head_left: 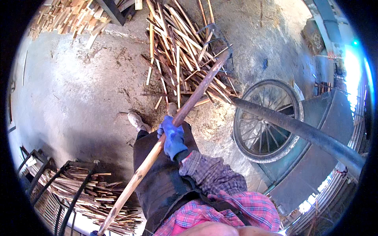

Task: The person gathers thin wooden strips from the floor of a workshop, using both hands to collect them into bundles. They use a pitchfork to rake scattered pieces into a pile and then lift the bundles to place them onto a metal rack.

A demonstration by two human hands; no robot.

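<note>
My right hand (pixel 172 137), in a blue glove, is closed round the middle of a long wooden handle. The handle belongs to a fork (pixel 197 92), slanting from lower left to upper right. Its dark metal tines (pixel 222 49) lie over the right side of a heap of thin wooden sticks (pixel 177 43) on the floor. At the lower left rim, just a sliver of blue glove, my left hand (pixel 94 233), shows at the handle's near end. Most of that hand is out of the picture.
A spoked wheel (pixel 239 137) with a dark bar (pixel 295 124) above it stands at the right, beside a grey metal panel (pixel 330 122). Stacked sticks (pixel 86 188) lie in a black metal rack (pixel 75 196) at the lower left. More wood pieces (pixel 75 17) are piled at the far left.
</note>
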